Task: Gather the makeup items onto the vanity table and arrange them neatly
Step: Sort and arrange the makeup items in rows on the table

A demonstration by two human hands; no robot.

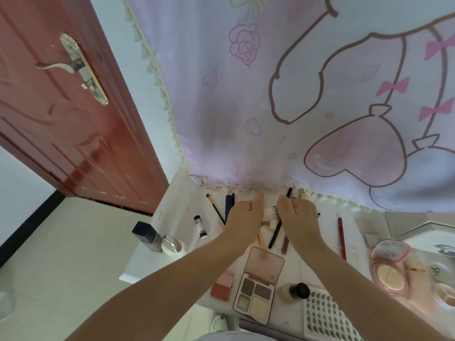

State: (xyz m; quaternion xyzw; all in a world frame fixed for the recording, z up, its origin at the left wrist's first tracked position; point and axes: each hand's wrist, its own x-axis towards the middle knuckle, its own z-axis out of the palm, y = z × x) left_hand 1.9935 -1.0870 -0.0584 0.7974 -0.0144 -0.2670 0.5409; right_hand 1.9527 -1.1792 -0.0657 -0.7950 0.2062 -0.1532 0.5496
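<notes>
Tube handling: we judge the small white tube [272,214] light, stiff and a little slick; take it by its middle, clear of the cap.
Tube look: pale body with dark lettering; much of it is hidden by our fingers.
Tube place: far centre of the white vanity table [172,205], near the curtain hem [246,187].
Left hand [242,215]: fingers curled, meeting the tube's left end.
Right hand [298,215]: curled round the right end; how firmly, we cannot tell.
Nearby: eyeshadow palette [258,286] near centre, red pencil [341,238] right, dark square bottle [145,233] at the left edge.
</notes>
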